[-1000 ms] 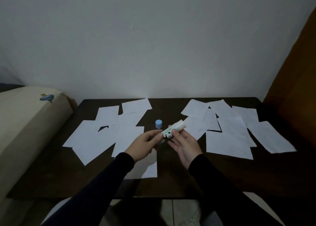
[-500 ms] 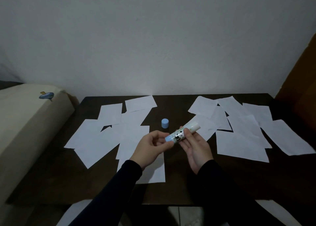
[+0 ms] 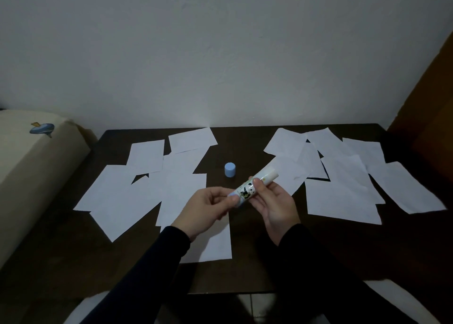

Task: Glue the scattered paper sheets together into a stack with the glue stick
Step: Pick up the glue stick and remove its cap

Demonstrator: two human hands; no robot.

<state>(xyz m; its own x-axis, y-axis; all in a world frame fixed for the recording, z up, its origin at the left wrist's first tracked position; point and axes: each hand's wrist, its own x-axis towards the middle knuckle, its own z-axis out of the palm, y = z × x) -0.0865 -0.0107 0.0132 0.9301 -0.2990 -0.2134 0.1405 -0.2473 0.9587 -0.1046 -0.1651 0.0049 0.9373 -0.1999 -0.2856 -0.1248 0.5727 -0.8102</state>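
An uncapped glue stick (image 3: 255, 184) with a black-and-white print is held above the middle of the dark table (image 3: 245, 269), its white tip pointing up and right. My right hand (image 3: 274, 201) grips its body, thumb on top. My left hand (image 3: 206, 208) pinches its blue base end. The blue cap (image 3: 230, 169) stands upright on the table just behind the hands. White paper sheets lie scattered: several overlapping on the left (image 3: 137, 191), several on the right (image 3: 343, 181), and one (image 3: 218, 245) lies under my left wrist.
A beige cushioned piece of furniture (image 3: 29, 171) adjoins the table's left side. A white wall stands behind the table, and a brown wooden panel (image 3: 431, 117) rises at the right. The table's front edge runs just below my forearms.
The hands hold the glue stick much as before. The view has shifted, so the table and sheets sit slightly differently in frame.
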